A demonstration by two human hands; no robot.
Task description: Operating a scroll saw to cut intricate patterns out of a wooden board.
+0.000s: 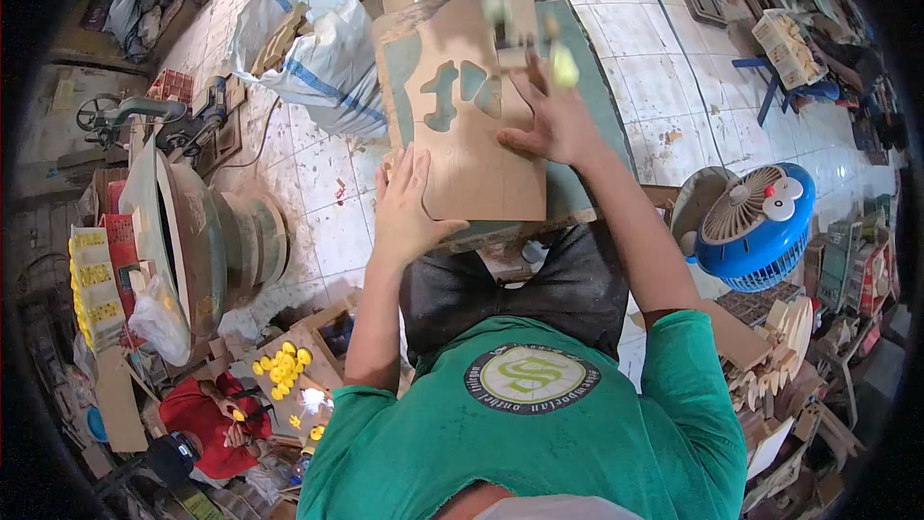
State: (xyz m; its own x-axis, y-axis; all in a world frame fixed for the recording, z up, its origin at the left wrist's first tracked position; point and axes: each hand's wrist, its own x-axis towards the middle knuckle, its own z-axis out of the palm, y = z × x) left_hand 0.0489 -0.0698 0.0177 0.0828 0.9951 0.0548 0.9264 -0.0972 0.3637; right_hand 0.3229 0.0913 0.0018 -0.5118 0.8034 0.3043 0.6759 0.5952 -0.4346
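Observation:
A flat brown wooden board (486, 178) with several shaped cut-outs in its upper part lies on a worn green work table (592, 87). My left hand (404, 202) rests on the board's left edge, fingers stretched and thumb apart. My right hand (558, 125) lies over its right side, thumb spread on the wood, its fingertips partly hidden by blur. Just beyond the right fingers is a blurred machine part (525, 43) with a yellow-green piece (563, 67). Neither hand grasps anything that I can see.
A white woven sack (313, 58) holding wood pieces stands left of the table. To the right is a blue fan (756, 226). Behind on the left, a person in red (217, 424) works beside yellow round parts (282, 366). Wood scraps (780, 356) pile up at right.

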